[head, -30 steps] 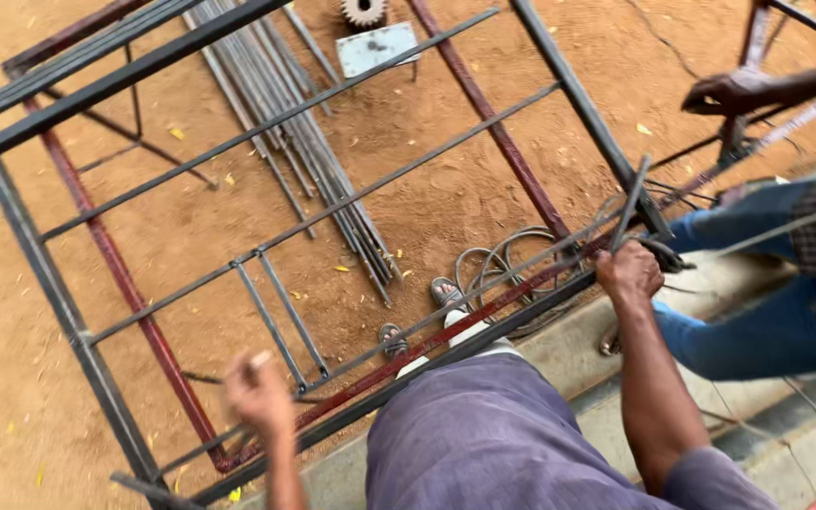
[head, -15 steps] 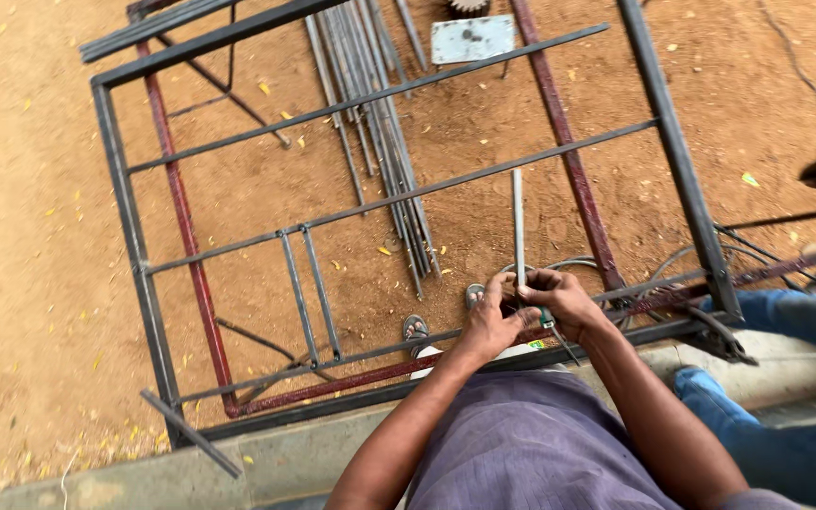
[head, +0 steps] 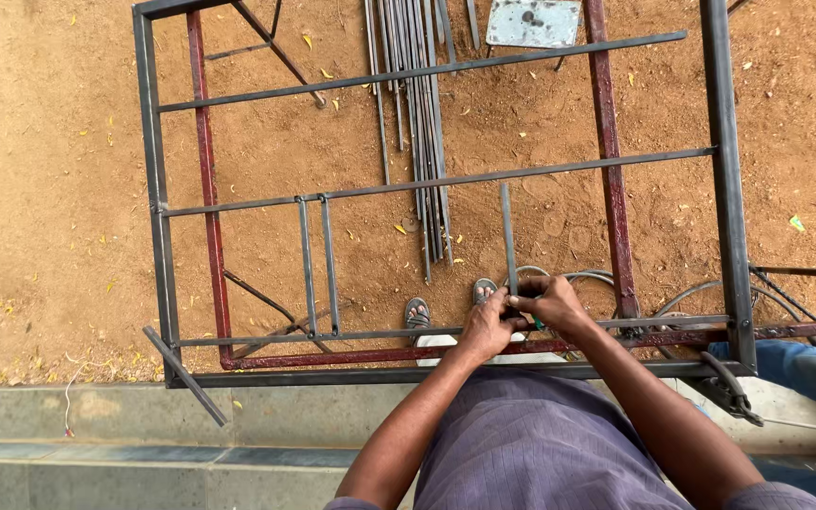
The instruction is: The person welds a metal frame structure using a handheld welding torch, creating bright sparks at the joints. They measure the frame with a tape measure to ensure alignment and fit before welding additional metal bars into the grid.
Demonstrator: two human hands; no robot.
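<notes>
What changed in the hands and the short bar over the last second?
A second ago the hands were apart: left hand low and free, right hand out at the right side of the metal frame. They came together at the frame's near rail and took hold of the short flat bar, which now stands between two rails. The bundle of rods on the ground stayed put.

A grey-purple short-sleeved shirt [head: 540,444], bare forearms, sandals [head: 416,313] on both feet.
</notes>
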